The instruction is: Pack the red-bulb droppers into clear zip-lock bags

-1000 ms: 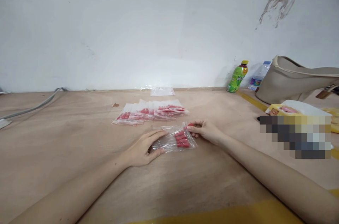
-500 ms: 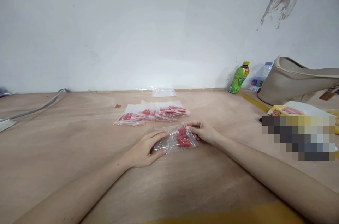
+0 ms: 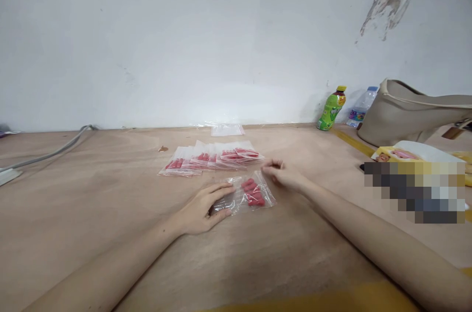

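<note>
A clear plastic zip bag [image 3: 236, 199] with several small red pieces [image 3: 252, 191] inside lies flat on the table. My left hand [image 3: 201, 209] grips its left end, thumb at the near edge and fingers over the far edge. Just beyond the bag's right corner is my right hand [image 3: 282, 173], slightly blurred, its fingers curled together and nothing visible in them. Behind the hands, an overlapping row of similar zip bags [image 3: 210, 156] with red pieces is laid out across the table.
Against the wall lies a flat clear bag [image 3: 227, 130]. At the right stand a green drink bottle [image 3: 332, 109], a water bottle [image 3: 363, 108], a beige handbag [image 3: 409, 113] and a yellow tissue pack [image 3: 398, 154]. A grey cable [image 3: 59, 151] runs along the left.
My right hand has let go of the bag's right end and moved slightly up and away. The red pieces now lie flatter in the bag. My left hand stays in place.
</note>
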{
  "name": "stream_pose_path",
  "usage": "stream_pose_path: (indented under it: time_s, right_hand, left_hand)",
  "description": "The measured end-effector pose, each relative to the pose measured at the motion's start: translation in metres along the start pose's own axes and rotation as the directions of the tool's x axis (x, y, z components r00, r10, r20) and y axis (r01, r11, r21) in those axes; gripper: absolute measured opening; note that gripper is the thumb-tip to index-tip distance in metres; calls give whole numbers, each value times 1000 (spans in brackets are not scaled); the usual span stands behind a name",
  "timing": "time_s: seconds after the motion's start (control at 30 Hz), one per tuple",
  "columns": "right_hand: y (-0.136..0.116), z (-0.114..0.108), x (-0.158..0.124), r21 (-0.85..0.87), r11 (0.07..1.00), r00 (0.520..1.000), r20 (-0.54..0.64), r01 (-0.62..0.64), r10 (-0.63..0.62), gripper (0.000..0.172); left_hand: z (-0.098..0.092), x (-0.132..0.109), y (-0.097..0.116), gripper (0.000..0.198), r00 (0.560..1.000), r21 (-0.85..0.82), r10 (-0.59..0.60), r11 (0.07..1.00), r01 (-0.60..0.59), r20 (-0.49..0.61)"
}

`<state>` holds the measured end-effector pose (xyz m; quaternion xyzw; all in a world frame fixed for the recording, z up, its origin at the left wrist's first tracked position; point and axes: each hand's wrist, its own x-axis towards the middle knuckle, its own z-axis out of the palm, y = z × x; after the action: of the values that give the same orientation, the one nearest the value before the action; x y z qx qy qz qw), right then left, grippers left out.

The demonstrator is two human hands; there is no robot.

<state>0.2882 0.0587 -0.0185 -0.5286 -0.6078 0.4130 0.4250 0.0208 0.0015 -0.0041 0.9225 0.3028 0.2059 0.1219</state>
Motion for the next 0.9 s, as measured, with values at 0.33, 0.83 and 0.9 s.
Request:
stream_pose_path:
  time_s: [0.33,0.83,0.9]
  right_hand:
    - [-5,19,77,-167,982,993,-69,84,-97,58]
    - [-45,120,84,-322,904,923,349,282,-164,56]
    - [-49,126,86,-310,907,915,370,285,-161,54]
  left_hand:
    - [0,0,0,45,1000,-2,-9,1000,9,12]
    - [1,0,0,46,1000,-9,28,1000,-28,2]
    - [1,0,0,47,1000,-4,29,1000,-29,4]
